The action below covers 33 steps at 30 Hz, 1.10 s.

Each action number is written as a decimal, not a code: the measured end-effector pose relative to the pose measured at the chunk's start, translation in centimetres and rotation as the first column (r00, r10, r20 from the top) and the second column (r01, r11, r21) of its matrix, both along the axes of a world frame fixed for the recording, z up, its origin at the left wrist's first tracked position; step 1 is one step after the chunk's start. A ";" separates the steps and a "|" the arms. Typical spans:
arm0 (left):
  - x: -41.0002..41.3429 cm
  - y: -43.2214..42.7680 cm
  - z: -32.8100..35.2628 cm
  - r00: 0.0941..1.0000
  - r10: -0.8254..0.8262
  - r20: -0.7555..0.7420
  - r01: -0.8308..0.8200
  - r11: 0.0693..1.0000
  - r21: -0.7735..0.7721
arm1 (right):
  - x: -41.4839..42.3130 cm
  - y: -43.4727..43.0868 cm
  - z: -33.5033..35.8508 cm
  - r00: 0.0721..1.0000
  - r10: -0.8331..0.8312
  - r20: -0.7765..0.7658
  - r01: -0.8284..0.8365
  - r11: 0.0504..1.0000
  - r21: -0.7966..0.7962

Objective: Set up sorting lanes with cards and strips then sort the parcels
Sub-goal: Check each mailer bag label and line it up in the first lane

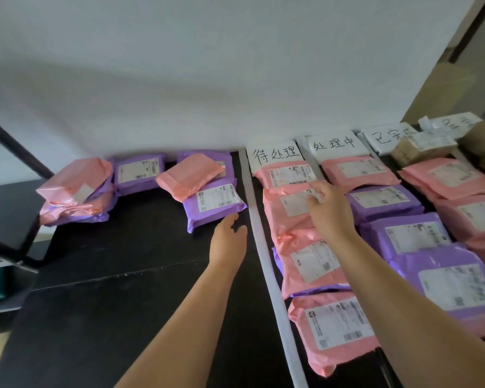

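A person's right hand (331,211) reaches over the second pink parcel (284,217) in the lane just right of the long white strip (269,275). Its fingers (314,198) are bent down onto that parcel's label, and blur hides whether they pinch it or only touch it. The left hand (230,236) stretches out left of the strip with its fingers loosely spread, holding nothing. Its fingertips are at the near edge of a purple parcel (213,203), though contact cannot be made out. Further left of the strip, unsorted pink and purple parcels (76,183) lie heaped on the black table (123,303) by the wall. Right of the strip, three handwritten cards (275,156) head the lanes, and parcels lie label-up in rows below them. A fourth card at the far right is partly hidden behind brown boxes (423,148).
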<state>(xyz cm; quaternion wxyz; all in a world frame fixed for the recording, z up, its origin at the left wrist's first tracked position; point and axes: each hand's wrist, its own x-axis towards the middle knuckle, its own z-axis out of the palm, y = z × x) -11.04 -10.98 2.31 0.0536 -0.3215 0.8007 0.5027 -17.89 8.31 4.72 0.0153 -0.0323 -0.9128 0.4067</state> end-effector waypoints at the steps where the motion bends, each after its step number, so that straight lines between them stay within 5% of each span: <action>1: 0.3 -1.3 0.2 1.000 0.026 -0.007 -0.026 0.999 -0.024 | 0.2 -1.2 0.3 1.000 0.019 -0.020 -0.018 1.000 0.006; 7: 1.5 -8.4 -0.3 0.997 0.072 -0.024 -0.074 0.993 -0.090 | 1.0 -9.3 -0.5 0.991 0.132 0.007 -0.132 0.991 -0.025; 13: 0.5 -13.6 -2.3 0.997 -0.026 0.068 0.033 0.993 -0.116 | -0.7 -15.1 -4.6 0.965 0.209 0.155 -0.234 0.959 0.159; 25: -5.3 -16.2 -6.4 0.942 -0.227 0.247 0.249 0.967 -0.060 | -6.2 -18.3 -9.6 0.941 0.125 0.314 -0.223 0.927 0.301; 33: -4.0 -15.9 -7.3 0.977 -0.106 0.185 0.110 0.994 -0.010 | -5.1 -18.0 -9.6 0.961 0.104 0.255 -0.167 0.956 0.242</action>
